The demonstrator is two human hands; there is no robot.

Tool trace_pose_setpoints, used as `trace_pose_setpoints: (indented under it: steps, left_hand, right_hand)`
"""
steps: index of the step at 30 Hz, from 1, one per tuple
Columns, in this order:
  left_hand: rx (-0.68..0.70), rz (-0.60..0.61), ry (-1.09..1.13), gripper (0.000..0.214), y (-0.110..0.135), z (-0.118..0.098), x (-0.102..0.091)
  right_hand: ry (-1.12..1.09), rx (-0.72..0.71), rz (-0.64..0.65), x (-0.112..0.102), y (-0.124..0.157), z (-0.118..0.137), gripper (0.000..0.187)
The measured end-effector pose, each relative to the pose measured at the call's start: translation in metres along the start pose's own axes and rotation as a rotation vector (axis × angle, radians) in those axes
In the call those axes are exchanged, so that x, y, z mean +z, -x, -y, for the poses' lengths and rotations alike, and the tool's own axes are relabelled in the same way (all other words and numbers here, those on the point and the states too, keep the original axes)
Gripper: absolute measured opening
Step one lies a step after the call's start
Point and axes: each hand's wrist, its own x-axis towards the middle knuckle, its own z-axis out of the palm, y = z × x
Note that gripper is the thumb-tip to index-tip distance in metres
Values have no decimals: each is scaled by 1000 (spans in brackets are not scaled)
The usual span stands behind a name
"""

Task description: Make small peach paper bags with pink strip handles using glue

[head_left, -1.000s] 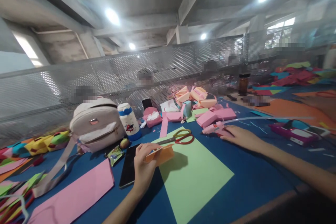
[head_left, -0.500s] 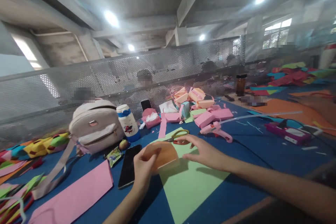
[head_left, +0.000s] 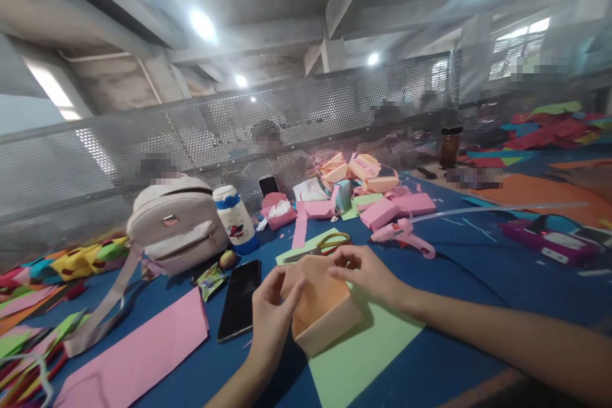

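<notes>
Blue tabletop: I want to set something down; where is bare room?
Bare blue shows between the pale green paper sheet and the right forearm, and between the pink rectangular paper sheet and the left forearm. It's crowded farther back, around the peach folded paper boxes.

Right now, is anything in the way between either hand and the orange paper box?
Nothing visible is: the left hand holds the orange paper box by its left side, and the right hand is at its far right edge. The scissors lie beyond the box on the green sheet, not between.
</notes>
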Motion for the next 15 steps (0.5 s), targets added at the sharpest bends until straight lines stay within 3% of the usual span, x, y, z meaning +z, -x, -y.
trace_pose_setpoints:
  steps: [5,11,15]
  left_hand:
    - [3,-20,33,24,-3,-6,-4]
    - [48,-14,-12,22,-1,-13,-2]
    - [69,-3,8,15,2,-16,2]
  right_hand:
    - [52,-17,25,-6,-1,5,34]
    - [170,-126,-7,-10,3,17,12]
    - [191,-187,-17,-10,6,19,8]
